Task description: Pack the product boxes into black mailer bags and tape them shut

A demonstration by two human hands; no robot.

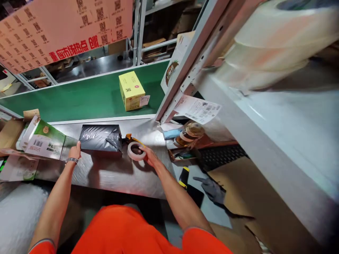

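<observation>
Orange sleeves (197, 241) reached over a steel table (111, 176), right hand (149, 157) clenching a tape roll (134, 151), left hand (75, 150) lying open against a black plastic parcel (99, 137)

- Torso (119, 233) at the bottom of the frame, in an orange short-sleeved top; both arms reach forward from it.
- Left arm: bare forearm (54, 197) angled toward 11 o'clock, orange left sleeve (42, 247) at the lower edge.
- Left hand (74, 151): at 11 o'clock from the torso, wrist bent up, fingers (78, 145) extended and together, not gripping.
- Right arm: bare forearm (180, 201) angled toward 11 o'clock from the lower right, orange right sleeve (203, 241) at the lower edge.
- Right hand (149, 157): at 1 o'clock from the torso, palm down, fingers (141, 150) curled in a grip.
- Hands well apart.
</observation>
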